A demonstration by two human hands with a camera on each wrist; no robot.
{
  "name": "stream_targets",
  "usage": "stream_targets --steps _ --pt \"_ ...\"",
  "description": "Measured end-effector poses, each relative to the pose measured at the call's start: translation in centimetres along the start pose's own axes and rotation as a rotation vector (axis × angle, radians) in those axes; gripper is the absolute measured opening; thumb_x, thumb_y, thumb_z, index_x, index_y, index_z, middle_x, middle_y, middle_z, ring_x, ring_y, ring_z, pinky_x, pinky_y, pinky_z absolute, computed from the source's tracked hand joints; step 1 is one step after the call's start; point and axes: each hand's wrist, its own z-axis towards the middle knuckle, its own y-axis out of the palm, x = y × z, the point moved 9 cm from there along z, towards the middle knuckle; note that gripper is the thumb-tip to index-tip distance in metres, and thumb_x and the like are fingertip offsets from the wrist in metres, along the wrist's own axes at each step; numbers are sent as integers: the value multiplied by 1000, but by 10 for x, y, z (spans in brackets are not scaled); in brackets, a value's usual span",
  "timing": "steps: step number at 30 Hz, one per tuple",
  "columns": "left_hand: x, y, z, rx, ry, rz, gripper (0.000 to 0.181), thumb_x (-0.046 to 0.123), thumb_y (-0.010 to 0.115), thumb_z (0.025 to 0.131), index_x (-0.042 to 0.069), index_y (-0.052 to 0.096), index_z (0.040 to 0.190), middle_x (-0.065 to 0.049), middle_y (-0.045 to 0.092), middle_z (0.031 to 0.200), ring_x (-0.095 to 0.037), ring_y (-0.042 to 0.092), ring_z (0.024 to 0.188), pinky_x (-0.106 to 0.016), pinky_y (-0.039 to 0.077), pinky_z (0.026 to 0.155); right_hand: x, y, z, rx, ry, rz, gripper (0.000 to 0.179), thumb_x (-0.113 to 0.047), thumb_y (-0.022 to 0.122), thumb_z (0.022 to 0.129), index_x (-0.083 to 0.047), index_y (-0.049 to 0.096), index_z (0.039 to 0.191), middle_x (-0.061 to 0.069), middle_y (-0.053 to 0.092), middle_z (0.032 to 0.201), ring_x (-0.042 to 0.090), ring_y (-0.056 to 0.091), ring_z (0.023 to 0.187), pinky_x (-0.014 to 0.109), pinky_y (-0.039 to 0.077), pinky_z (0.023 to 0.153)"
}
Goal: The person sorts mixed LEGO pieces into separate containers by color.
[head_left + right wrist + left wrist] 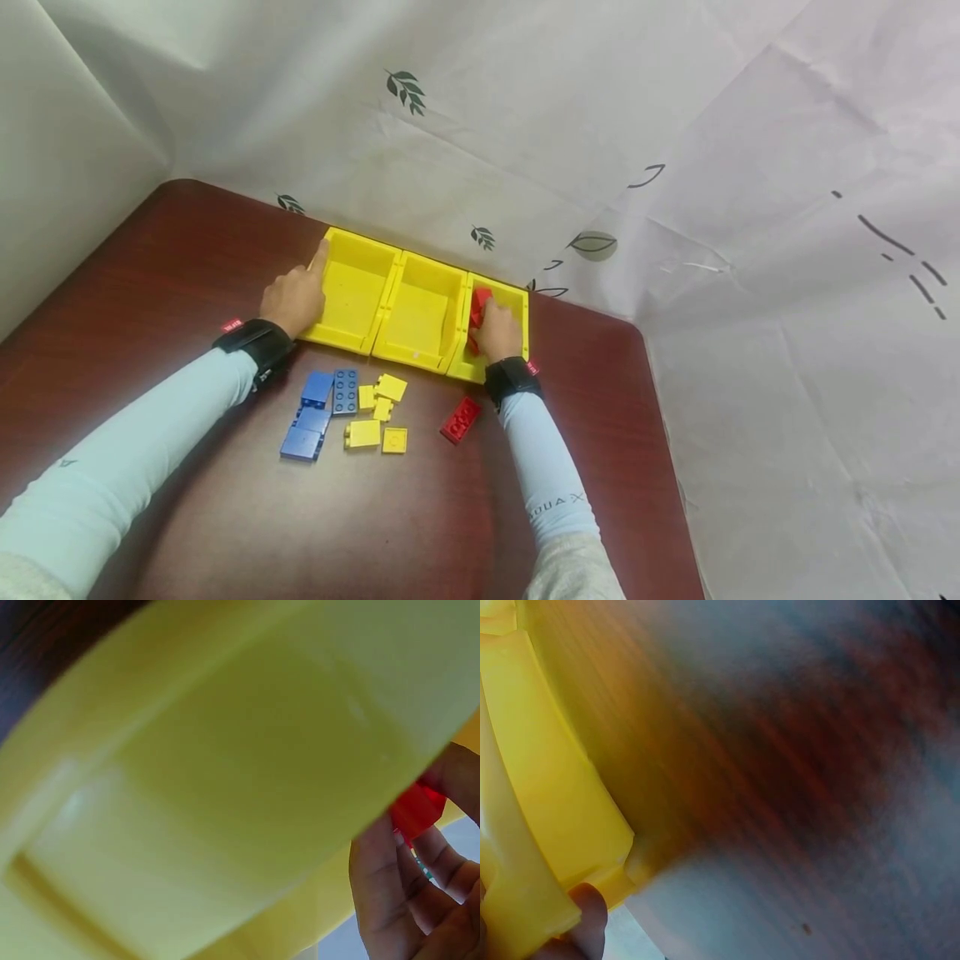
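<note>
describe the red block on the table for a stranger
On the brown table, find the row of three yellow bins. On the person's side of the rightmost bin lies the red block, the only red one directly on the table.

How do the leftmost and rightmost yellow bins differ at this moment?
The rightmost bin holds red bricks, while the leftmost bin shows a bare floor. The left hand grips the leftmost bin's outer edge, whereas the right hand is inside the rightmost bin, pinching a red brick. In the head view, the leftmost bin appears wider than the rightmost bin. Both are yellow, open-topped and in one row.
</note>
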Motion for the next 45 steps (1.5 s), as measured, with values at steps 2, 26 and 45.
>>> stream_targets --steps 2,26,45 --pt "0 0 0 0 -1 -1 85 12 50 98 28 -6 158 -21 50 90 -34 52 66 -47 50 70 0 1 0 -3 -5 -9 43 -25 77 84 -11 55 118 8 64 102 27 60 86 39 53 91" --pt "-2 1 3 -8 -1 -12 84 12 48 98 30 -9 158 -21 49 89 -33 52 65 -47 49 69 -30 -31 -116 -57 -321 -91 40 -36 80 81 -11 70 110 5 69 100 20 61 83 32 55 66" --pt "0 2 2 -19 -1 -1 84 11 47 98 29 -9 158 -22 50 91 -34 52 65 -47 49 68 -2 26 -150 -143 -307 -5 47 -33 83 78 -9 69 116 13 61 125 28 63 101 42 56 85"
